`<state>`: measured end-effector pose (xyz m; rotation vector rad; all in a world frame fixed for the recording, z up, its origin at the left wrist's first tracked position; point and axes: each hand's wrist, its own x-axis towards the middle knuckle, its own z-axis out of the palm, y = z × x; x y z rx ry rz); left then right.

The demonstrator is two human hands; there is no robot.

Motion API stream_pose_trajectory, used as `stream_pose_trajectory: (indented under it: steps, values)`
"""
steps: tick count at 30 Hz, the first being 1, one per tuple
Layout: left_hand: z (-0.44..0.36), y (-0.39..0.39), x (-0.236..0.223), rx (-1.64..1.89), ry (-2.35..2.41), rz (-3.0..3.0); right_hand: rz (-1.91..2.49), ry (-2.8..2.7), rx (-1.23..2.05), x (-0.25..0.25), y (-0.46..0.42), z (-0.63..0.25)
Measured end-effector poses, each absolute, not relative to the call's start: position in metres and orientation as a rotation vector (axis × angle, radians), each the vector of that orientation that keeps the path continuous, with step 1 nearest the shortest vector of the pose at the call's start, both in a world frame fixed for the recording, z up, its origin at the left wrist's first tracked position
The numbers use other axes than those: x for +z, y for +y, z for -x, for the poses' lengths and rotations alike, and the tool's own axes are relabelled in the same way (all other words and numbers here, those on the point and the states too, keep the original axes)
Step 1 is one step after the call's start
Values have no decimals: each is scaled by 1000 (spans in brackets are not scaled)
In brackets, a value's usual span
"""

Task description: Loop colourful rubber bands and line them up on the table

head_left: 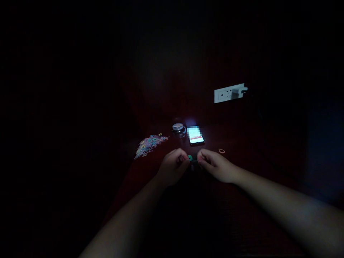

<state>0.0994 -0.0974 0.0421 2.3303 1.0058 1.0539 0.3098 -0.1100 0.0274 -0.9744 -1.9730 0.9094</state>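
Note:
Between my hands a green elastic band (190,157) shows as a small loop, with a thin dark strand running across to the right fingertips. My left hand (174,165) pinches it at the left side, thumb and forefinger pressed together. My right hand (215,165) is closed in a pinch at the strand's other end. The dim light hides the exact grip. Just beyond the hands lies a lit phone (197,139). To the right a single orange elastic band (221,151) rests on the dark red table (161,163).
A heap of small coloured elastic bands (150,144) lies at the table's left edge. A lidded clear jar (179,131) stands left of the phone. On the wall is a white socket plate (226,94) with a plug (238,91) in it. The surroundings are very dark.

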Motion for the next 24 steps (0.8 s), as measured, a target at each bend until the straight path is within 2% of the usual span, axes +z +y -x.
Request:
stream_pose_trajectory:
  steps: [5, 24]
  values:
    - [-103, -99, 37, 915, 865, -2363, 969, -1945, 972, 24, -110, -309]
    - [-106, -97, 35, 885, 930, -2396, 965, -1932, 1000, 23, -109, -311]
